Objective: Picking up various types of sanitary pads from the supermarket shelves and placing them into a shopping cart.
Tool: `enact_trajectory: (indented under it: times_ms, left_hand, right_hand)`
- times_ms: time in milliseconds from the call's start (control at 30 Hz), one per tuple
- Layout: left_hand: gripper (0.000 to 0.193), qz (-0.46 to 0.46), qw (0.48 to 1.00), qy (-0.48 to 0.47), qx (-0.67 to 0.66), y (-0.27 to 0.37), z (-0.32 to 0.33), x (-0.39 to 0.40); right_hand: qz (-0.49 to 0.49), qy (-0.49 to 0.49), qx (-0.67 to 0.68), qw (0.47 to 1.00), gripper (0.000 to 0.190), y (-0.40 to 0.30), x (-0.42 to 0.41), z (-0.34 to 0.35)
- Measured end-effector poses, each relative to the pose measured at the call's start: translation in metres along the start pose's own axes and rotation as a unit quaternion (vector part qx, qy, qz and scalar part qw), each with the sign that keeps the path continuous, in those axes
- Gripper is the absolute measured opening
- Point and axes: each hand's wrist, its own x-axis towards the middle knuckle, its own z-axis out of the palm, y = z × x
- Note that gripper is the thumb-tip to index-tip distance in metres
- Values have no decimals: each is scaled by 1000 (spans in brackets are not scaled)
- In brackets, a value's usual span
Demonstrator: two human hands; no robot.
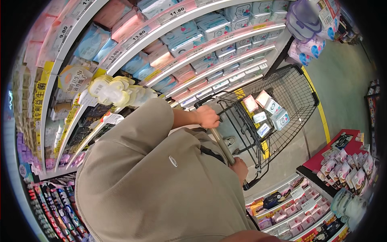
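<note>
My left hand [207, 116] is wrapped around the handlebar [222, 145] of a black wire shopping cart [294, 87], near one end of the bar. Close to the bar's other end, my right hand [239, 170] grips it too. In the cart basket lie several soft packs, apparently sanitary pads: a pink pack [250, 103], a peach pack [262, 98], a white-and-teal pack [272, 106], a larger light-blue pack [280, 119], a small white pack [259, 117] and a white-and-blue pack [263, 130].
Shelves of pad packs [211, 25] run along my left, with price strips. Yellow hanging packs [112, 90] jut out beside my left arm. Purple bags [304, 21] hang at the shelf end. On my right stand lower shelves [290, 208] and a red-topped display [326, 151].
</note>
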Motion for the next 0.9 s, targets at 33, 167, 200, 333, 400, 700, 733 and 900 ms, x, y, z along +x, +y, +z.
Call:
enact_trajectory:
  times_ms: [33,167,200,333,400,700,733,900]
  left_hand:
    - [38,6,1000,1,5,0,1,0]
    - [38,8,1000,-7,-7,5,-9,-2]
    - [39,-21,999,-31,-12,8,-16,-5]
    - [38,-21,997,-64,-20,8,-20,-1]
    - [35,-7,997,-67,-27,-1,-13,0]
    - [11,13,921,187,-341,-9,-54,115]
    - [16,12,924,161,-347,-1,-61,139]
    - [47,60,975,-111,-183,-13,27,295]
  right_hand:
    - [-2,0,10,1000,34,0,-1,0]
    - [10,-5,12,1000,35,-3,-1,-2]
    - [-4,-5,10,1000,35,-2,0,-1]
    - [-16,6,6,1000,35,-1,-1,5]
    - [-7,12,13,1000,35,-4,-4,5]
    - [8,48,51,997,34,-14,-10,-5]
    - [9,51,53,997,35,-16,-11,-4]
    - [33,27,69,997,43,-20,-19,0]
